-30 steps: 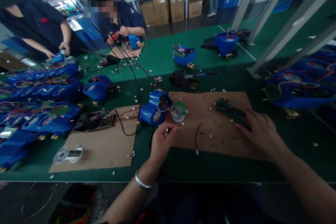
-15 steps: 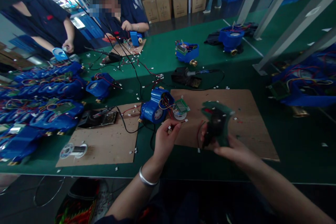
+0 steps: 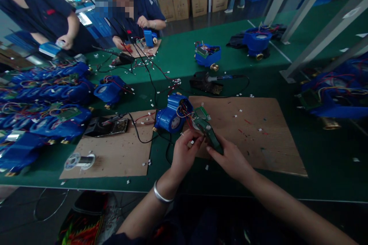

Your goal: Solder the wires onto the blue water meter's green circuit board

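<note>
Both hands are meeting: right hand (image 3: pixel 230 157) gripping a green circuit board (image 3: pixel 209 134), left hand (image 3: pixel 185 151) pinching seemingly a small white connector (image 3: pixel 192 142); joining unfinished.

Left hand (image 3: pixel 185 154) pinches a white connector (image 3: pixel 191 142); right hand (image 3: pixel 230 159) grips a green circuit board (image 3: pixel 211 136).

Both hands meet at centre, left hand (image 3: pixel 185 153) fingers pinched, right hand (image 3: pixel 231 159) fingers curled closed
</note>
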A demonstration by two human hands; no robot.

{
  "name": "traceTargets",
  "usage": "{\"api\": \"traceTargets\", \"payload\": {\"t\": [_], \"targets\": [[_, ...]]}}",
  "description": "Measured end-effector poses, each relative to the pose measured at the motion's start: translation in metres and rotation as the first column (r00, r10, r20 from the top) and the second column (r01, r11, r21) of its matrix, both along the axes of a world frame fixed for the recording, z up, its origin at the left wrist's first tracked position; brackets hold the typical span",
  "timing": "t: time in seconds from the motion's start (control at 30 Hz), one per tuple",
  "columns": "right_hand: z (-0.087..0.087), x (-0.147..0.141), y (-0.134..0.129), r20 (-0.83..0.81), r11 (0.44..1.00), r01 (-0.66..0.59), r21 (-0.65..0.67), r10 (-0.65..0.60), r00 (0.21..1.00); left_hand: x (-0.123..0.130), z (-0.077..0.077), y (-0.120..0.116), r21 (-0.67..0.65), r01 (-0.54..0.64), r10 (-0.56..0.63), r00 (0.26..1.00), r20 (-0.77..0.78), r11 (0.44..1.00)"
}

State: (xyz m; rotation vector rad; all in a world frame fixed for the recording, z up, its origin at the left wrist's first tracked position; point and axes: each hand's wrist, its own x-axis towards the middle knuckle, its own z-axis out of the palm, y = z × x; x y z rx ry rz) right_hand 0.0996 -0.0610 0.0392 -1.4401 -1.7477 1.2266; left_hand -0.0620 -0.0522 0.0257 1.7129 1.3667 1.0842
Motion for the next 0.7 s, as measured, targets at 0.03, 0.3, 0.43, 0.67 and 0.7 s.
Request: {"api": "traceTargets", "payload": {"t": [0.03, 0.3, 0.43, 0.67, 0.7], "targets": [[-0.001, -0.001, 0.0, 0.01, 1.0, 0.018, 0.005, -0.018, 1.0, 0.0, -0.001, 0.0, 0.005, 0.004, -0.004, 1.0, -0.01, 1.0], [-0.004, -0.003, -0.006, 0.03, 0.991, 0.129, -0.031, -0.128, 0.991, -0.001, 0.001, -0.001, 0.028, 0.017, -0.015, 0.998, -0.063, 0.999], [-0.006, 0.002, -0.011, -0.144, 0.965, 0.202, -0.166, -0.226, 0.964, -0.001, 0.0, -0.001, 0.017, 0.002, -0.001, 0.996, -0.089, 1.0], [0.008, 0.006, -0.019, -0.556, 0.991, -0.036, -0.131, -0.043, 0.83, 0.001, -0.007, -0.002, 0.1, 0.047, -0.031, 0.987, -0.159, 0.994], [0.01, 0.005, -0.02, -0.542, 0.987, -0.113, -0.117, 0.032, 0.84, 0.001, -0.007, -0.003, 0.13, 0.061, -0.039, 0.985, -0.171, 0.99]]}}
